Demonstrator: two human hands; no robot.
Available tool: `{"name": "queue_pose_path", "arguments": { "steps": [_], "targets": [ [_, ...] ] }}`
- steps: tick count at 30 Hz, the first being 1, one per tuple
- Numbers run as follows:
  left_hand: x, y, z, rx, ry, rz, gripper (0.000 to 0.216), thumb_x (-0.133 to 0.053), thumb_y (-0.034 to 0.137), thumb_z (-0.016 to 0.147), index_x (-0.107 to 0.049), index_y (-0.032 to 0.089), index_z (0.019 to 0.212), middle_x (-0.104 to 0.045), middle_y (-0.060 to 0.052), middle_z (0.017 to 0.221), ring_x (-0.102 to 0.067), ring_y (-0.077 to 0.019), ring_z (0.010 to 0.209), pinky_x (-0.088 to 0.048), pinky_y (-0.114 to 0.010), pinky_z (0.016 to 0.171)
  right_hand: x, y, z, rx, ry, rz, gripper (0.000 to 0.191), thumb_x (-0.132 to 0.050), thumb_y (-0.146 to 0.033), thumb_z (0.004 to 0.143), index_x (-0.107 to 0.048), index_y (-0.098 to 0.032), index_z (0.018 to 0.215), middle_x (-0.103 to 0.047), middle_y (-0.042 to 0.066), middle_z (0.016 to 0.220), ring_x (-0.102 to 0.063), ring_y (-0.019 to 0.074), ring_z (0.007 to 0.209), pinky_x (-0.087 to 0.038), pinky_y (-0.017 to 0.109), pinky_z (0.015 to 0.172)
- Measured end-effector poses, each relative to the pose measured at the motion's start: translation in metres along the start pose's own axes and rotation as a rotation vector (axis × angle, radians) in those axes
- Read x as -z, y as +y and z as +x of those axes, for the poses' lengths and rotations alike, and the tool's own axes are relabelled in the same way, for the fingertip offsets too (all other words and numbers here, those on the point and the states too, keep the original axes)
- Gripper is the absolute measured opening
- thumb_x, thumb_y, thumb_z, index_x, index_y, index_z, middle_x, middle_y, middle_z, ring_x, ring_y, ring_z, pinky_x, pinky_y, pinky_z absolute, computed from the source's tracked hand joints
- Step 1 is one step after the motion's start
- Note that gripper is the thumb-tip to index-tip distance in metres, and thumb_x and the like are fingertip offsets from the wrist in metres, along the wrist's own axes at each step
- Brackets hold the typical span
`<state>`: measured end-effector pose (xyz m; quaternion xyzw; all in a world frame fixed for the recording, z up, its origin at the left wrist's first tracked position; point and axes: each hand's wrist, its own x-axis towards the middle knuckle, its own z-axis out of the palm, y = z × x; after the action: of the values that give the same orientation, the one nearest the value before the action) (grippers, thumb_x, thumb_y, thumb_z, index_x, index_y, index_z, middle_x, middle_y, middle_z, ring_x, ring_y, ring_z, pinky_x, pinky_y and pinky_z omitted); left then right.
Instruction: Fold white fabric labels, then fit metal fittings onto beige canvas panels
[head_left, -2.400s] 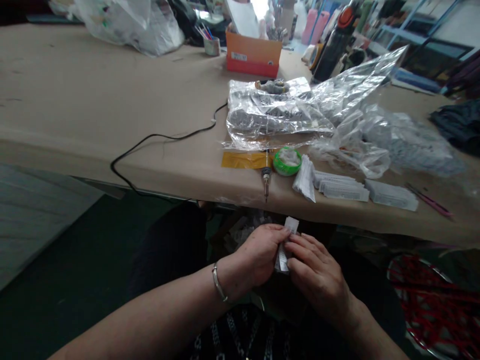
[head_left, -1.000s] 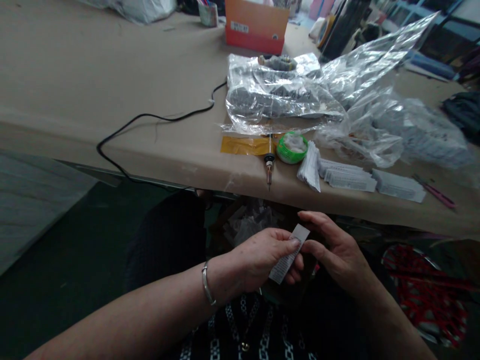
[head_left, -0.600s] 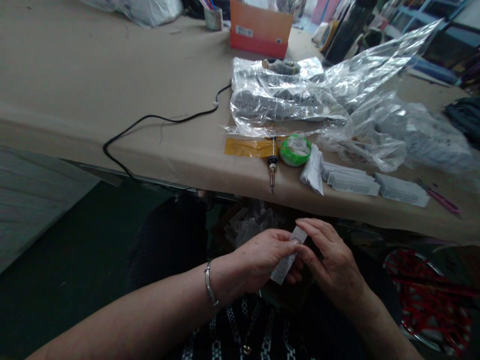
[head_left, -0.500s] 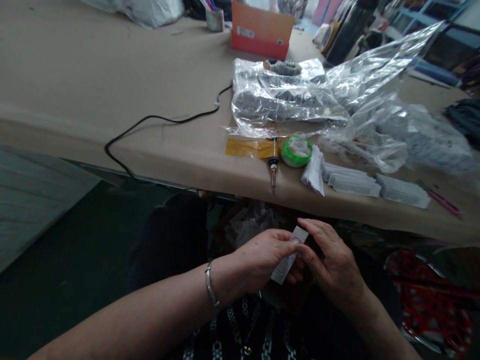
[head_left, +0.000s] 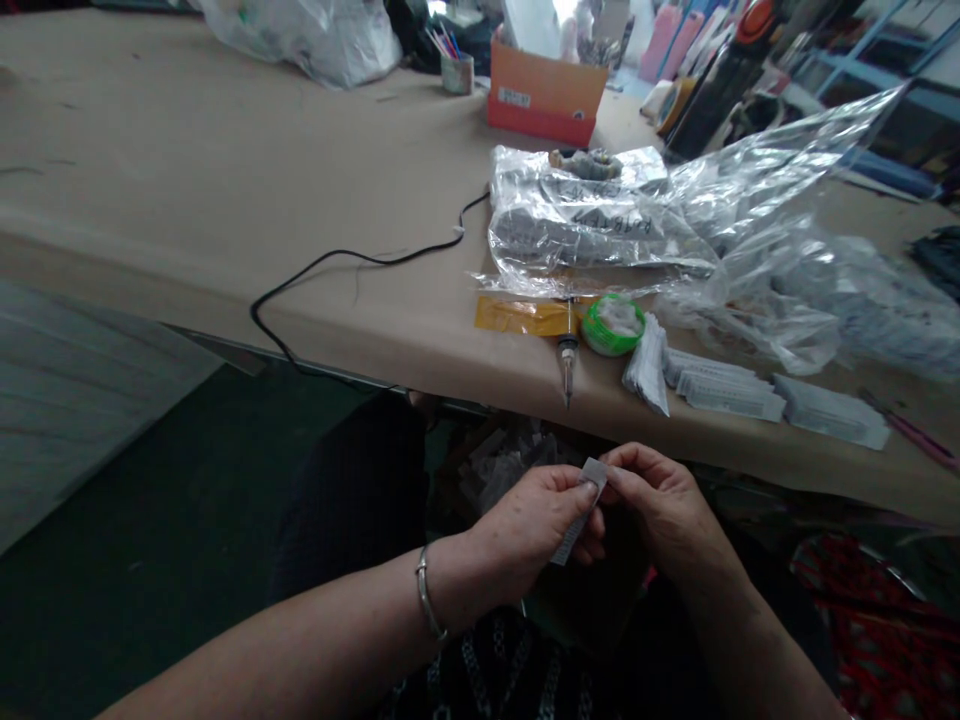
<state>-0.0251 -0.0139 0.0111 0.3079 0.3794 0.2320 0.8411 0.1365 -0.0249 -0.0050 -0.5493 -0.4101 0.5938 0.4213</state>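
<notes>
Below the table's front edge, over my lap, my left hand [head_left: 529, 525] pinches a narrow white printed label [head_left: 577, 516] between thumb and fingers. A metal bangle sits on that wrist. My right hand [head_left: 664, 505] is closed on the label's upper end, fingertips meeting those of the left hand. The label stands tilted, its lower end pointing toward my lap. A heap of similar pale labels [head_left: 499, 462] lies in my lap behind the hands.
On the brown table [head_left: 225, 200]: a soldering iron [head_left: 568, 358] with a black cord [head_left: 330, 275], green tin [head_left: 613, 324], stacks of white labels [head_left: 720, 385], crumpled clear plastic bags [head_left: 637, 215], an orange box [head_left: 544, 95]. A red wire basket [head_left: 885, 630] is at lower right.
My right hand's fingers have curled down from being raised and apart to closing on the label's top. The view shifted slightly; the hands stay over my lap.
</notes>
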Motion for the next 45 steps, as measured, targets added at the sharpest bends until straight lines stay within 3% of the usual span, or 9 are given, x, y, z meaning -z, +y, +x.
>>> {"name": "queue_pose_path", "arguments": {
  "steps": [6, 13, 20, 30, 45],
  "targets": [
    [0.007, 0.009, 0.000, -0.122, 0.060, 0.109, 0.027, -0.051, 0.036, 0.086, -0.055, 0.014, 0.072, -0.056, 0.001, 0.063, -0.050, -0.0082, 0.055, -0.039, -0.021, 0.056, -0.014, -0.011, 0.011, 0.031, -0.021, -0.014, 0.021, -0.069, -0.035, 0.077, -0.059, -0.018, 0.073, -0.059, -0.002, 0.067, -0.052, 0.0107, 0.056, -0.044, 0.023, 0.053],
    [0.029, 0.019, 0.003, -0.468, 0.251, 0.510, 0.019, -0.053, 0.026, 0.085, -0.069, 0.016, 0.090, -0.066, -0.002, 0.083, -0.056, -0.0135, 0.077, -0.042, -0.022, 0.071, -0.029, -0.027, 0.026, 0.198, 0.050, -0.273, 0.020, -0.065, -0.037, 0.077, -0.060, -0.018, 0.075, -0.055, -0.002, 0.066, -0.049, 0.0111, 0.058, -0.040, 0.021, 0.053],
    [0.033, 0.035, 0.005, -0.630, 0.381, 0.705, 0.020, -0.051, 0.029, 0.088, -0.066, 0.017, 0.083, -0.066, -0.001, 0.075, -0.057, -0.0123, 0.069, -0.042, -0.021, 0.066, -0.035, -0.032, 0.034, 0.306, 0.105, -0.491, 0.018, -0.059, -0.035, 0.081, -0.060, -0.018, 0.075, -0.052, -0.002, 0.064, -0.044, 0.0108, 0.058, -0.037, 0.022, 0.053],
    [0.038, 0.038, 0.009, -0.694, 0.396, 0.857, 0.024, -0.047, 0.030, 0.091, -0.066, 0.019, 0.081, -0.065, -0.002, 0.074, -0.055, -0.0129, 0.068, -0.040, -0.023, 0.066, -0.035, -0.032, 0.038, 0.474, 0.184, -0.612, 0.011, -0.057, -0.027, 0.082, -0.060, -0.020, 0.074, -0.056, -0.003, 0.064, -0.049, 0.0107, 0.057, -0.040, 0.021, 0.055],
    [0.041, 0.039, 0.018, -0.748, 0.412, 0.888, 0.025, -0.045, 0.026, 0.092, -0.064, 0.017, 0.080, -0.063, -0.001, 0.074, -0.054, -0.0115, 0.068, -0.041, -0.022, 0.067, -0.035, -0.032, 0.041, 0.505, 0.213, -0.643, 0.011, -0.057, -0.027, 0.084, -0.060, -0.019, 0.077, -0.057, -0.004, 0.065, -0.051, 0.0102, 0.058, -0.040, 0.021, 0.055]
  ]
}}
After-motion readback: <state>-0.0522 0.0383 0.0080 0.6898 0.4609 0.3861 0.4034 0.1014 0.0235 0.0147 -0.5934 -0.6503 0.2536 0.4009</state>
